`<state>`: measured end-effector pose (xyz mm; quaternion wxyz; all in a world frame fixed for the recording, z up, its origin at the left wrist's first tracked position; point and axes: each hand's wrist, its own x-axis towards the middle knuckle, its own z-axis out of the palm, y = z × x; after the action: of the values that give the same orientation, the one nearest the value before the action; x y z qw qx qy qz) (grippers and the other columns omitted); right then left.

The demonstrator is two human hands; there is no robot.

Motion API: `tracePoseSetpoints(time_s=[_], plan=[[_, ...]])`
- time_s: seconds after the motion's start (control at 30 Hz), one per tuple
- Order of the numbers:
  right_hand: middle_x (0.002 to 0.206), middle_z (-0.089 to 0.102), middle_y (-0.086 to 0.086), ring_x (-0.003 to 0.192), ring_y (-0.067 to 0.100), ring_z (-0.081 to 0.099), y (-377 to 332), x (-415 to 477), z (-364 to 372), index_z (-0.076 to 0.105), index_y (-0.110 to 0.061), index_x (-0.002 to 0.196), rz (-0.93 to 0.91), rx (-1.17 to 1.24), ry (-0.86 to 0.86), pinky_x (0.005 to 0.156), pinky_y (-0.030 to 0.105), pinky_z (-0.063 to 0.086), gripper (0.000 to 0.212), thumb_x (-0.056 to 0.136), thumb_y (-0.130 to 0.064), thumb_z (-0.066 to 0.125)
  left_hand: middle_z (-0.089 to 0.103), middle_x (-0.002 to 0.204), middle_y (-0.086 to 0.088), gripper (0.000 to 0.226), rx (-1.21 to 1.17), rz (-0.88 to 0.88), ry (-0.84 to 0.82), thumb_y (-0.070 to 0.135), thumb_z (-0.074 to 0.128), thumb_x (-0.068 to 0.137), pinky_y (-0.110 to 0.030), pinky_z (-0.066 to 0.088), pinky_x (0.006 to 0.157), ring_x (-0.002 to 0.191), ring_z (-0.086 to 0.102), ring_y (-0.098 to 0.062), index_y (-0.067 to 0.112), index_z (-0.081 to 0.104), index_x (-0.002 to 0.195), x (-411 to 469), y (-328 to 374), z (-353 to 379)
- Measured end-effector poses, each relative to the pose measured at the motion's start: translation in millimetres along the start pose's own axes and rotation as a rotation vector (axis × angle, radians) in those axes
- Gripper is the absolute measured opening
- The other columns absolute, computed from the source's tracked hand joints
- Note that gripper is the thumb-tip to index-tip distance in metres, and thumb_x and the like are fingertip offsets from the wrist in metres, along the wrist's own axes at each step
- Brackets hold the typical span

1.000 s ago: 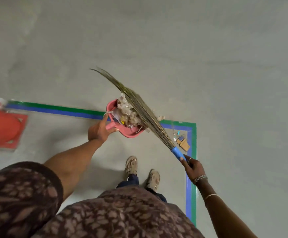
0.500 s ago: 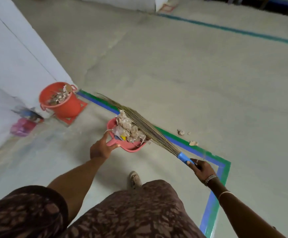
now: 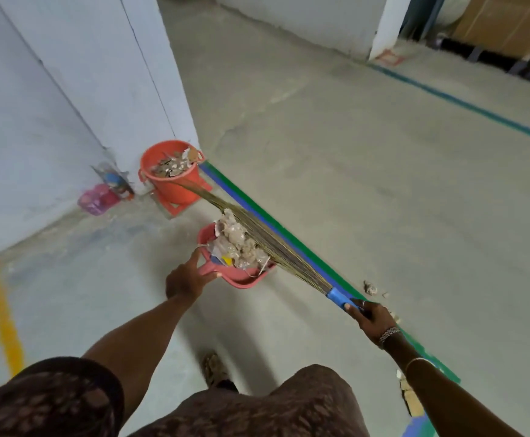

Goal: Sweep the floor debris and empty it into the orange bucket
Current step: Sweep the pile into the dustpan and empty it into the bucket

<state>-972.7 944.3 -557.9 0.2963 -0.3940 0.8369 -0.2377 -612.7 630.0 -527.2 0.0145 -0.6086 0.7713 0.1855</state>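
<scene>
Grey floor (image 3: 383, 190): orange bucket (image 3: 162, 184) nearer now; left hand (image 3: 186, 280) grips the loaded dustpan (image 3: 241, 280), right hand (image 3: 372, 320) clasps the broom (image 3: 288, 257). Emptying looks next.

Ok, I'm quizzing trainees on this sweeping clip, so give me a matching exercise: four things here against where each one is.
Things: 1 dustpan; 2 broom; 3 orange bucket; 4 pink container.
Places: A beside the wall corner; B in the right hand; C on the floor left of the bucket; D in the left hand.
Pairs: 1-D, 2-B, 3-A, 4-C.
</scene>
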Motion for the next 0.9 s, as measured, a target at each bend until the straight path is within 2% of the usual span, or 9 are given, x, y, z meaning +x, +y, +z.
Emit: tracePoseSetpoints(time_s=[0.13, 0.27, 0.33, 0.4, 0.53, 0.57, 0.77, 0.9], plan=[[0.052, 0.052, -0.005, 0.049, 0.008, 0.05, -51.0, 34.0, 23.7, 0.074, -0.033, 0.108, 0.032, -0.014, -0.044, 0.055, 0.028, 0.045, 0.033, 0.091, -0.058, 0.059, 0.071, 0.11, -0.018, 0.09, -0.002, -0.019, 0.006, 0.079, 0.062, 0.076, -0.038, 0.05, 0.081, 0.101, 0.067, -0.039, 0.042, 0.03, 0.152, 39.0, -46.3, -15.7], [0.05, 0.047, -0.005, 0.044, 0.006, 0.044, -102.1, 73.5, 53.1, 0.07, -0.046, 0.094, 0.015, 0.052, -0.045, 0.05, 0.027, 0.04, 0.058, 0.067, -0.092, 0.047, 0.071, 0.109, -0.016, 0.086, 0.004, -0.018, 0.012, 0.077, 0.062, 0.078, -0.037, 0.051, 0.081, 0.1, 0.068, -0.038, 0.043, 0.032, 0.15, 89.2, -89.4, -38.6], [0.05, 0.045, -0.005, 0.044, 0.008, 0.043, -130.4, 93.6, 68.2, 0.07, -0.045, 0.091, 0.006, 0.064, -0.026, 0.049, 0.026, 0.038, 0.061, 0.063, -0.094, 0.047, 0.072, 0.106, -0.015, 0.086, -0.016, -0.021, 0.015, 0.077, 0.064, 0.076, -0.037, 0.052, 0.08, 0.098, 0.068, -0.038, 0.044, 0.033, 0.149, 118.1, -111.0, -50.4], [0.05, 0.046, -0.004, 0.045, 0.008, 0.043, -162.9, 111.5, 82.7, 0.069, -0.045, 0.09, -0.003, 0.033, -0.011, 0.05, 0.026, 0.039, 0.05, 0.069, -0.087, 0.051, 0.072, 0.103, -0.016, 0.084, -0.047, -0.025, 0.015, 0.075, 0.067, 0.075, -0.037, 0.051, 0.078, 0.096, 0.068, -0.038, 0.045, 0.035, 0.146, 144.8, -130.6, -62.5], [0.051, 0.046, -0.004, 0.046, 0.009, 0.046, -210.1, 140.7, 115.1, 0.067, -0.051, 0.088, -0.01, -0.036, 0.001, 0.053, 0.03, 0.043, 0.01, 0.09, -0.058, 0.06, 0.072, 0.101, -0.015, 0.08, -0.068, -0.016, 0.04, 0.072, 0.069, 0.075, -0.037, 0.05, 0.075, 0.094, 0.069, -0.038, 0.043, 0.038, 0.142, 192.4, -161.0, -88.3], [0.05, 0.045, -0.005, 0.045, 0.009, 0.045, -218.5, 148.4, 123.1, 0.067, -0.052, 0.086, -0.017, -0.034, 0.009, 0.052, 0.03, 0.043, 0.009, 0.092, -0.055, 0.061, 0.072, 0.099, -0.015, 0.079, -0.073, -0.018, 0.047, 0.073, 0.069, 0.074, -0.037, 0.05, 0.074, 0.093, 0.069, -0.038, 0.044, 0.039, 0.141, 203.7, -166.8, -94.0], [0.049, 0.044, -0.005, 0.044, 0.011, 0.044, -264.7, 206.0, 153.8, 0.068, -0.051, 0.084, 0.0, 0.035, 0.008, 0.051, 0.032, 0.041, 0.009, 0.09, -0.055, 0.063, 0.072, 0.101, -0.013, 0.079, -0.094, -0.039, 0.062, 0.074, 0.067, 0.072, -0.039, 0.053, 0.077, 0.093, 0.068, -0.038, 0.046, 0.035, 0.139, 266.9, -188.5, -122.9], [0.048, 0.044, -0.004, 0.042, 0.012, 0.045, -275.2, 257.9, 169.4, 0.071, -0.048, 0.089, 0.019, 0.061, -0.006, 0.048, 0.032, 0.04, 0.035, 0.077, -0.077, 0.055, 0.071, 0.107, -0.013, 0.081, -0.074, -0.062, 0.056, 0.073, 0.067, 0.075, -0.038, 0.051, 0.078, 0.097, 0.067, -0.037, 0.044, 0.034, 0.143, 310.9, -196.0, -133.1]])
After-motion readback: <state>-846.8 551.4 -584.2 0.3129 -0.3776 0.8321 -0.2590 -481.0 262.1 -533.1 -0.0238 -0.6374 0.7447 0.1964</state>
